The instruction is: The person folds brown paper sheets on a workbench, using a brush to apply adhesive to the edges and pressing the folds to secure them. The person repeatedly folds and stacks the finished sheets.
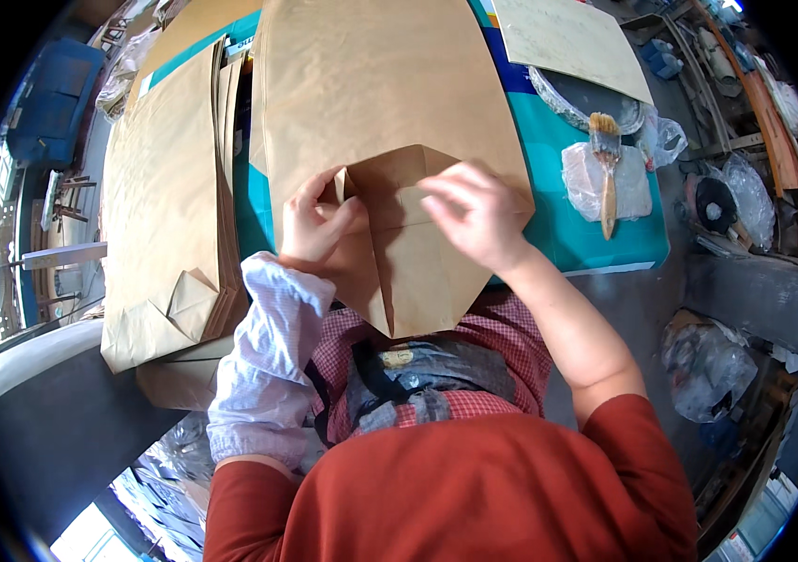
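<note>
A brown paper bag (pixel 417 267) lies in front of me, its end spread into a creased, angular shape that hangs over the table's near edge. My left hand (pixel 313 221) pinches the raised fold on the bag's left side between thumb and fingers. Over the bag's right part hovers my right hand (pixel 485 214), its thumb and fingers apart and slightly blurred; I cannot tell if the fingertips touch the paper. Beneath and beyond spreads a large sheet of brown paper (pixel 380 84), probably the top of a stack.
At left lies a stack of brown paper bags (pixel 160 206) with folded ends. On the teal table cover (pixel 558 244) at right, a paste brush (pixel 608 178) rests on a whitish plastic pad. Behind it, a pale board (pixel 572 42) partly covers a round basin (pixel 577 98).
</note>
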A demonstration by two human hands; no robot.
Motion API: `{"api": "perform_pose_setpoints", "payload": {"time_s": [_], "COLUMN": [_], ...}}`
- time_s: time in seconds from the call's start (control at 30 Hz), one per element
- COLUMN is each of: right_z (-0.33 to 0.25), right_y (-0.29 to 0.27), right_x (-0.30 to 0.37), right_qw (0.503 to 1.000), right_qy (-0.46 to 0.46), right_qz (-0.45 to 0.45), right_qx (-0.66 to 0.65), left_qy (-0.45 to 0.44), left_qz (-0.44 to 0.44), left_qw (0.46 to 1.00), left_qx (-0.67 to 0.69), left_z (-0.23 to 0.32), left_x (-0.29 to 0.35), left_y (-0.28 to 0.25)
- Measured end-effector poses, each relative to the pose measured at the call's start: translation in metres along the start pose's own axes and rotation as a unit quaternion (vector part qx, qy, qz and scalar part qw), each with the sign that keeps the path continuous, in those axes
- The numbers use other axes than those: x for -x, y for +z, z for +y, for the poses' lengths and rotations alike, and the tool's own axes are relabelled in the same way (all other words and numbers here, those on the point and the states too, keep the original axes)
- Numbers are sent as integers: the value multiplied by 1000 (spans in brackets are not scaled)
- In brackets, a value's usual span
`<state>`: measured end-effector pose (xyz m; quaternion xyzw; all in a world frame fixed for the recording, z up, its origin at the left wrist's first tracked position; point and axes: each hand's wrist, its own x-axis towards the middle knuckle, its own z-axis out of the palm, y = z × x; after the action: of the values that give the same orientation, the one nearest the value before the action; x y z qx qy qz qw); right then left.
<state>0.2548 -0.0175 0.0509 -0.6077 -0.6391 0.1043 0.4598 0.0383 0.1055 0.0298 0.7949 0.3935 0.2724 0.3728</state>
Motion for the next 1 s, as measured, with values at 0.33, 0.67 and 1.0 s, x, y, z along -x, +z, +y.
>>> {"api": "perform_pose_setpoints", "payload": {"time_s": [0.33,0.67,1.0], "right_z": [-42,3,-14], "right_y": [91,10,7], "right_x": [-2,-93,2], "right_qw": [1000,911,813], "right_qy": [-3,-285,-144], "right_qz": [-22,-170,-379], "right_qx": [-9,243,418], "left_qy": [-54,-107,191], "left_qz": [30,-121,88], "left_qw": [997,986,908], "left_qx": [-36,-45,-361], "left_z": [-28,6,21], "left_x": [-54,-81,-54], "left_y": [14,1,16]}}
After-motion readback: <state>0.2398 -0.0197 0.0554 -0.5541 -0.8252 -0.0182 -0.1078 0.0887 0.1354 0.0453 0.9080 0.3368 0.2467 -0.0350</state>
